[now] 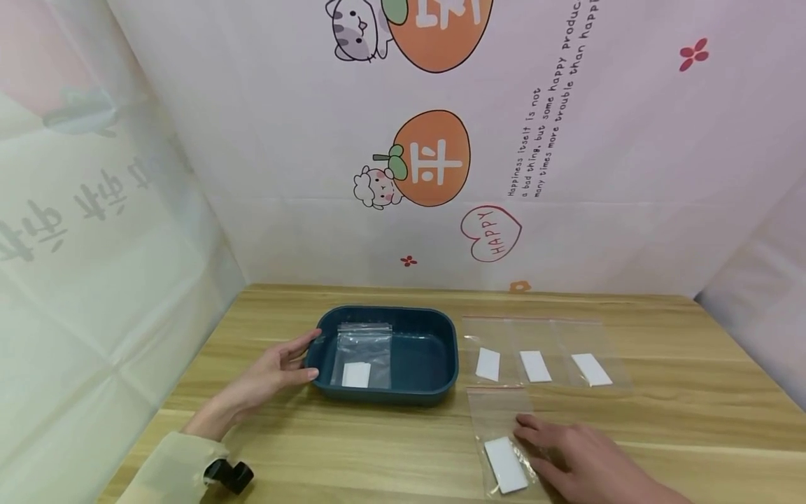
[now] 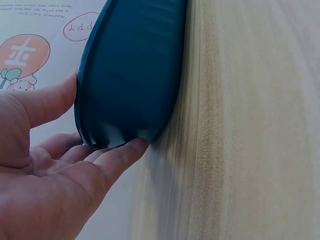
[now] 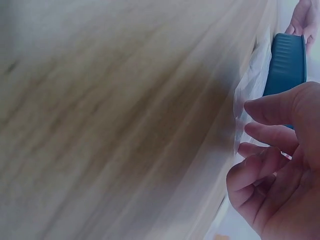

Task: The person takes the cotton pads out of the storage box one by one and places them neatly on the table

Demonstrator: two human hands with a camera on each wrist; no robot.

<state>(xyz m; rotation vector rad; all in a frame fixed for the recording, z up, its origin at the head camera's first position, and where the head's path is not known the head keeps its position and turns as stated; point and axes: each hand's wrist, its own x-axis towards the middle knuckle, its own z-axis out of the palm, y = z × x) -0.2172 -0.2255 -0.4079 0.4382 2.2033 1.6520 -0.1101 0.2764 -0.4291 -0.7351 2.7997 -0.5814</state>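
Note:
My left hand (image 1: 271, 374) holds the left end of a dark teal plastic bin (image 1: 425, 400), thumb and fingers spread against its wall; the left wrist view shows the thumb (image 2: 55, 102) at the rim. Inside the bin, at its left, lie clear zip bags (image 1: 365, 346) with white cards (image 1: 356, 374). My right hand (image 1: 582, 458) is at the right edge of a clear zip bag (image 1: 497, 413) lying on the table, fingertips touching it. That bag contains a white card (image 1: 506, 465). Thumb and fingers stand apart in the right wrist view.
Behind the right hand lie three clear zip bags in a row, each with a white card: the left card (image 1: 488, 364), middle card (image 1: 535, 366) and right card (image 1: 592, 369). A wood-grain table (image 1: 352, 455) meets a printed cloth backdrop (image 1: 302, 231) at the back.

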